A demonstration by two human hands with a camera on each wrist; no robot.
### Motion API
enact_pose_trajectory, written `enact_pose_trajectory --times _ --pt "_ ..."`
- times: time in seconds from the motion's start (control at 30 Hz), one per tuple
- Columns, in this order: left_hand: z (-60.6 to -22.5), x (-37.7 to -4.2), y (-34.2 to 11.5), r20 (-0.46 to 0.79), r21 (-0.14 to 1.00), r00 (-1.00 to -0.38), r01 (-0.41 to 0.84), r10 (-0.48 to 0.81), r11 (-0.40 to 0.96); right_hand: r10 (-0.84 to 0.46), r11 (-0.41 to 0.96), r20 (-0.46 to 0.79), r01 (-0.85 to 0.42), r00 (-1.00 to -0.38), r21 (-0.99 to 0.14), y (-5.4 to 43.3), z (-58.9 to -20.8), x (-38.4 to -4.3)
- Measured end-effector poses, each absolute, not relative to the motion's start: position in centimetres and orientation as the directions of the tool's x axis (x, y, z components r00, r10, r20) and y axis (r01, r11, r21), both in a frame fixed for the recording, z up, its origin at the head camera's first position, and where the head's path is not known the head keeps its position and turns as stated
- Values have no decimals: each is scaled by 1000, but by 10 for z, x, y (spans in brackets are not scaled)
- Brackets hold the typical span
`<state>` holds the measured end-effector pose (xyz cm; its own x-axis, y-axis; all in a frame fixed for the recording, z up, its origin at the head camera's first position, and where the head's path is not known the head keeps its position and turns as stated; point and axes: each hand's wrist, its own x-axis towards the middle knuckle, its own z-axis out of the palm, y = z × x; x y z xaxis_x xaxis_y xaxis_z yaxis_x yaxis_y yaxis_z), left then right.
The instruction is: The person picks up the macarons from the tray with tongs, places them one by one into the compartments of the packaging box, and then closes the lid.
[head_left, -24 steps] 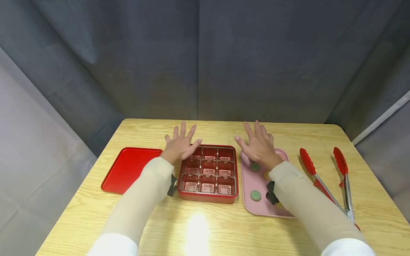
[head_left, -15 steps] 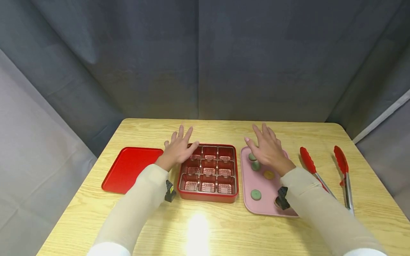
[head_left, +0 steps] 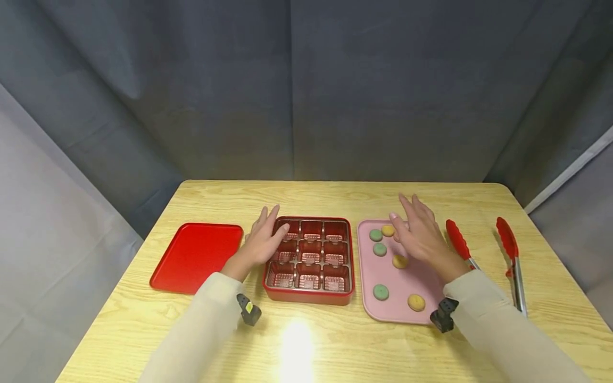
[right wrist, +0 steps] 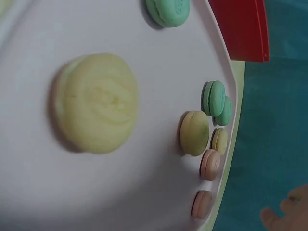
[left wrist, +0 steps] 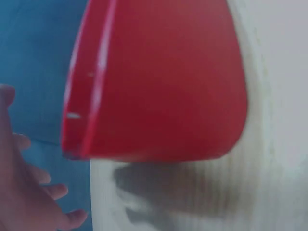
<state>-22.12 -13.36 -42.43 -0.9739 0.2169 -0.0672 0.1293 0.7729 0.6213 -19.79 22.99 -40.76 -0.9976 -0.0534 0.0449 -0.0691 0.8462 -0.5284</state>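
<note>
My left hand (head_left: 261,240) hovers by the left wall of a red box (head_left: 306,296) divided into small compartments, fingers extended and nothing in them. In the left wrist view that hand (left wrist: 31,187) shows spread fingers beside the box's red side (left wrist: 168,82). Over the right part of a pink tray (head_left: 395,282), my right hand (head_left: 420,234) is held with loosely extended, unloaded fingers. Green macarons (head_left: 380,292) and yellow macarons (head_left: 416,302) lie on the tray. Pink macarons (right wrist: 210,164) appear near its far edge in the right wrist view, covered by the hand in the head view.
A flat red lid or tray (head_left: 198,255) lies left of the box. Red-tipped metal tongs (head_left: 508,239) lie spread at the right, one arm partly behind my right forearm. A dark curtain (head_left: 292,106) hangs behind the wooden table (head_left: 316,199).
Both hands have drawn back towards me, their fingers less spread. The right hand has also shifted right, uncovering more macarons; the left has moved slightly left. The box and tray stay put.
</note>
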Motion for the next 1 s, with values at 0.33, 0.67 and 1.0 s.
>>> enact_pose_trajectory --times 0.33,0.67,1.0 --pt "-442 -198 -146 -16 798 -970 134 243 588 10 784 162 -93 -987 -614 252 -409 -172" --pt "-452 -175 -149 4 871 -977 107 211 479 137 772 149 12 -979 -635 277 -415 -138" --pt "-465 -156 -149 47 915 -982 115 181 386 283 767 128 144 -951 -626 306 -425 -107"
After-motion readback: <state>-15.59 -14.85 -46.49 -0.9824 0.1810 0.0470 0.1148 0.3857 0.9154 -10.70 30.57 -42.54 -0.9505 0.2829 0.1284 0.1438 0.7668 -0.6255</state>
